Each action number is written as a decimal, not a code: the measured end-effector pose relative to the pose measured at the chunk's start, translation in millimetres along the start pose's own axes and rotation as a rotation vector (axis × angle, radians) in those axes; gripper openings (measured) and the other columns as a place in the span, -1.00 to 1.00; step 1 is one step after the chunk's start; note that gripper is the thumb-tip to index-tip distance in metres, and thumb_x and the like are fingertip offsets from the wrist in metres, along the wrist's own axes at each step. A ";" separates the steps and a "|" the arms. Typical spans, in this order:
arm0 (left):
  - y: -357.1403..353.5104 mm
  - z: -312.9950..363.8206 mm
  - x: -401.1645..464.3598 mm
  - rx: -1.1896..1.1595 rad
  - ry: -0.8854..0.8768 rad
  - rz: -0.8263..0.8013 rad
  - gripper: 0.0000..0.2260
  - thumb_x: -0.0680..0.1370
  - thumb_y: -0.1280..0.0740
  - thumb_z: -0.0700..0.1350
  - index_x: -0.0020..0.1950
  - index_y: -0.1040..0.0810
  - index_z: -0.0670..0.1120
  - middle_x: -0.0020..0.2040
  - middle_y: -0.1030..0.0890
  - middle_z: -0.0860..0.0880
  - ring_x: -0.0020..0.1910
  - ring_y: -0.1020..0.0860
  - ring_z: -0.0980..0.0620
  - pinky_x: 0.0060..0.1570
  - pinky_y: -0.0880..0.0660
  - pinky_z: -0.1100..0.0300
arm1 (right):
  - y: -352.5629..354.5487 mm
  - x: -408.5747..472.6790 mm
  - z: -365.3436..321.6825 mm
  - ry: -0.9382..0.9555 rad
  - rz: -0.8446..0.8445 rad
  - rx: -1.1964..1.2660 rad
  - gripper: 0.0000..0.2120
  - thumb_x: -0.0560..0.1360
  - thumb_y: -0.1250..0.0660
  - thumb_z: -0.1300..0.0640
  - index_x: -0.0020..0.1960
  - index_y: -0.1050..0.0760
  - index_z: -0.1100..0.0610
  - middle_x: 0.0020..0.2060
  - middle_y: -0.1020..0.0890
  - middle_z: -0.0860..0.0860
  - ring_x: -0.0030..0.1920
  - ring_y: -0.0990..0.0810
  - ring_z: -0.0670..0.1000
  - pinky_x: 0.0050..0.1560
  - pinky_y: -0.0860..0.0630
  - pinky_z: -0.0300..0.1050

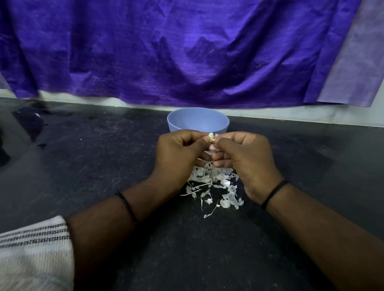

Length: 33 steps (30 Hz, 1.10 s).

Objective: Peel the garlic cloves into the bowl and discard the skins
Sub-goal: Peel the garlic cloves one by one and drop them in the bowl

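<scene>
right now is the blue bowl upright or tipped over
Upright: the blue bowl stands on the counter with its round rim facing up, behind both hands.

- The bowl point(198, 121) is set on the counter point(96, 173), at its far edge.
- A hanging cloth point(169, 44) is located behind and above the bowl.
- The left hand point(178, 154) and right hand point(245, 158) are held side by side just in front of the bowl.
- A garlic clove point(212, 138) is pinched between both hands, before the bowl's near wall.
- The skins point(211, 186) are heaped on the counter in front of the bowl, beneath the hands.
</scene>
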<state>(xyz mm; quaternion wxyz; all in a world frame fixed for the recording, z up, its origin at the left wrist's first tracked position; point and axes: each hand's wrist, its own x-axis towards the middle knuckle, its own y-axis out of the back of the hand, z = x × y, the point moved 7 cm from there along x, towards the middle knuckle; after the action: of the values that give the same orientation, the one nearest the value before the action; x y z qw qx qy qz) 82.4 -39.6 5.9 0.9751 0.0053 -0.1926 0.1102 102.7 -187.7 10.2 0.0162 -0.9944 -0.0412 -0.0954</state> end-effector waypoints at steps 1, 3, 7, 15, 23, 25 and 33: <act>-0.2 0.3 0.4 0.016 -0.004 -0.002 -0.93 0.56 -0.41 -0.25 -0.08 -0.69 -0.17 -0.25 -0.71 -0.11 -0.33 -0.67 -0.02 -0.33 -0.61 0.16 | 0.7 0.5 -0.8 0.020 0.006 -0.030 -0.94 0.51 -0.39 0.35 -0.10 -0.64 0.32 -0.32 -0.69 0.14 -0.36 -0.62 -0.03 -0.33 -0.62 -0.19; 0.6 0.5 1.7 0.056 -0.021 -0.004 -0.92 0.57 -0.41 -0.24 -0.10 -0.69 -0.15 -0.26 -0.70 -0.08 -0.34 -0.65 -0.01 -0.35 -0.58 0.18 | 1.3 1.1 -3.0 0.060 0.017 -0.079 -0.94 0.50 -0.40 0.34 -0.10 -0.66 0.28 -0.29 -0.70 0.17 -0.33 -0.63 -0.01 -0.31 -0.63 -0.17; 2.2 1.6 3.0 0.139 -0.044 0.003 -0.94 0.56 -0.43 -0.21 -0.08 -0.71 -0.14 -0.25 -0.71 -0.05 -0.34 -0.65 -0.02 -0.36 -0.57 0.16 | 3.7 1.3 -7.5 0.122 0.032 -0.161 -0.95 0.49 -0.46 0.25 -0.13 -0.67 0.14 -0.31 -0.71 0.09 -0.30 -0.68 -0.01 -0.25 -0.62 -0.11; -3.2 5.7 1.7 0.182 -0.019 -0.073 -0.93 0.55 -0.43 -0.23 -0.10 -0.69 -0.20 -0.29 -0.69 -0.12 -0.38 -0.66 -0.07 -0.44 -0.55 0.15 | 7.0 -4.9 -23.7 0.390 0.122 -0.550 -0.98 0.45 -0.49 0.18 -0.15 -0.70 0.10 -0.39 -0.68 -0.11 -0.32 -0.66 -0.16 -0.26 -0.61 -0.21; -6.5 4.2 0.0 -0.018 0.136 -0.113 -0.90 0.54 -0.39 -0.31 -0.05 -0.63 -0.36 -0.29 -0.69 -0.17 -0.40 -0.65 -0.05 -0.49 -0.51 0.19 | 5.2 -7.7 -29.7 0.504 0.139 -0.661 -0.94 0.44 -0.49 0.14 -0.20 -0.68 0.10 -0.39 -0.66 -0.10 -0.32 -0.64 -0.12 -0.29 -0.56 -0.17; -6.4 2.3 0.7 -0.036 0.159 -0.105 -0.92 0.55 -0.36 -0.34 -0.04 -0.63 -0.35 -0.27 -0.69 -0.19 -0.39 -0.65 -0.05 -0.48 -0.52 0.19 | 6.2 -7.3 -29.5 0.491 0.144 -0.645 -0.93 0.43 -0.49 0.12 -0.19 -0.67 0.11 -0.39 -0.65 -0.11 -0.30 -0.63 -0.13 -0.30 -0.55 -0.24; -4.2 1.0 0.6 -0.095 0.193 -0.089 -0.92 0.56 -0.33 -0.35 -0.05 -0.62 -0.30 -0.23 -0.69 -0.19 -0.35 -0.66 -0.04 -0.44 -0.54 0.21 | 9.9 -1.0 -19.9 0.348 0.133 -0.514 -0.94 0.46 -0.46 0.15 -0.19 -0.66 0.07 -0.40 -0.66 -0.09 -0.36 -0.62 -0.16 -0.30 -0.56 -0.27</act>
<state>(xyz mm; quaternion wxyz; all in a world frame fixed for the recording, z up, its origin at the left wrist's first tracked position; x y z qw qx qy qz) 83.5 -43.6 7.2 0.9922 -0.0429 -0.1023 0.0575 98.8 -198.4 29.3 -0.2228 -0.9352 0.0528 -0.2700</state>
